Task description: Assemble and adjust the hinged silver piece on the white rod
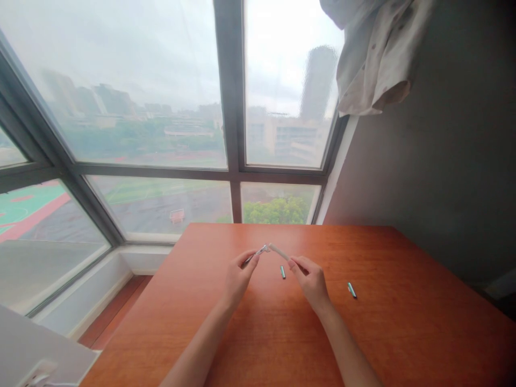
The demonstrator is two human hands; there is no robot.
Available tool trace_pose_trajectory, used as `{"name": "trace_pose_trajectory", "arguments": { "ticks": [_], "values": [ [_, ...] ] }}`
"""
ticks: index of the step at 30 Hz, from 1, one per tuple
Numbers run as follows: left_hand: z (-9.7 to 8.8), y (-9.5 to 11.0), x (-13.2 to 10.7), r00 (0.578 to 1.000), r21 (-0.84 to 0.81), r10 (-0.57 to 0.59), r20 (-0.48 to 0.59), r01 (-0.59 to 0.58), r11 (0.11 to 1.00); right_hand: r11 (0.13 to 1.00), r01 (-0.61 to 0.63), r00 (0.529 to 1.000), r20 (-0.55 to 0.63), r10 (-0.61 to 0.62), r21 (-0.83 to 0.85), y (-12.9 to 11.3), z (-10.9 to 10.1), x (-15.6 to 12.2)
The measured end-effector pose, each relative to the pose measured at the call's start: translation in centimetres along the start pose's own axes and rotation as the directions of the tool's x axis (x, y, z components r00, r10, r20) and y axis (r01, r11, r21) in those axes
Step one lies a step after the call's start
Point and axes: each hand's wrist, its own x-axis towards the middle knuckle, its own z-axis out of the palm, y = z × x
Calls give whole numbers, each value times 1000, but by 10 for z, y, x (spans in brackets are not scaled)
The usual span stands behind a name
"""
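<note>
Grips pinching on both sides: left hand (238, 278) on the silver piece (262, 250), right hand (310, 280) on the rod (279, 251)! Glossy, wood-grained table (266, 338) spans the lower frame. Dead centre, slim pale rod and shiny piece, ends close, contact unclear. Two short dark-and-metallic tubes lie loose, centre (282, 272) and right (352, 290); nothing looks joined yet.

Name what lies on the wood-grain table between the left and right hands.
A short, shiny cylindrical piece, possibly a pen cap, lies there in the head view, closer to the right hand than the left hand.
</note>
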Motion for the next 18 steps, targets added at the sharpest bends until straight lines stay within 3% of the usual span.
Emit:
{"name": "trace_pose_trajectory", "arguments": {
  "ticks": [18],
  "values": [
    [3, -6, 0, 995, 80, 96, 20, -98, 992, 998, -17, 998, 59, 13, 65, 5, -2, 1]
  ]
}}
